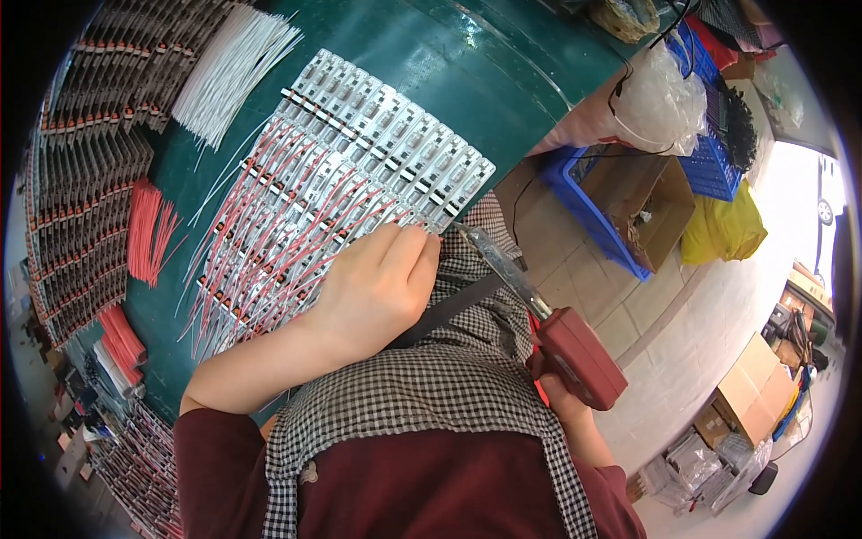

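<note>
My right hand, at the lower right, is wrapped round a dark red soldering gun. The gun's long metal barrel reaches up and left, its tip near the right corner of a block of small clear-and-metal parts set in rows. My left hand lies over the near side of that block, fingers bent and pressed together at the lowest row. Whatever its fingertips pinch is hidden from view. Thin red and white wires trail from the rows toward the lower left, some passing by my left hand.
Bundles of white wires and red wires lie on the green table. Stacked racks of similar parts fill the left side. Off the table's right edge stand a blue crate, a cardboard box and a yellow bag.
</note>
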Demonstrator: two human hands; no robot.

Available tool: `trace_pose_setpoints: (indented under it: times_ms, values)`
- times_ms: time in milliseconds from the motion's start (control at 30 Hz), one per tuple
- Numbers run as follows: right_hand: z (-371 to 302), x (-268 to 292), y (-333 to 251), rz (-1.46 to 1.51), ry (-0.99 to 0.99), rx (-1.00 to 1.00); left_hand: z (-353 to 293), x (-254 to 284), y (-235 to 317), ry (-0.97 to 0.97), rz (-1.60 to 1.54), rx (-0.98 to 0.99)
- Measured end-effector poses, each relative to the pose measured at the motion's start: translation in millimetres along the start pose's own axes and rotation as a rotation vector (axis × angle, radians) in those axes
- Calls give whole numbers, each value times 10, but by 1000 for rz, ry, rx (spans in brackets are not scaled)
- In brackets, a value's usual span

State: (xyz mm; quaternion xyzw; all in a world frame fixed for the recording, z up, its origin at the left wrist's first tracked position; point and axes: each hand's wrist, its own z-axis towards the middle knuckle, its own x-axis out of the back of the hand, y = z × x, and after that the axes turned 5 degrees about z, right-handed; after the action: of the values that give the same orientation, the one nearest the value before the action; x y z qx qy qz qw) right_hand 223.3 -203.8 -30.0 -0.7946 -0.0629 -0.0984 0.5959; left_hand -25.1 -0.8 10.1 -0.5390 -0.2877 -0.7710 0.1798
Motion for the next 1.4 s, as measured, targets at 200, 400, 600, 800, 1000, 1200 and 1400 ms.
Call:
trace_pose_setpoints:
  times_ms: [200, 400, 600, 800, 1000, 1200, 1400]
  values:
    - [68, -22, -77, 17, -28, -33, -21, 13, 26, -22, -41, 47]
    - [147, -39, -121, -38, -59, 28, -13, 10, 22, -42, -36, 64]
    - [213, -56, -208, -99, -34, 108, -10, 19, 18, -66, -53, 70]
    - [264, -33, -229, -159, -23, 221, 15, -8, 11, -20, -11, 14]
    - [48, 39, 49, -15, 50, 42, 39, -12, 5, -63, -30, 55]
    - [147, -78, -189, 395, 173, -121, -76, 17, 66, -45, -14, 98]
    - [407, -147, -361, 310, 389, 142, -413, 503, -267, -28, 18, 210]
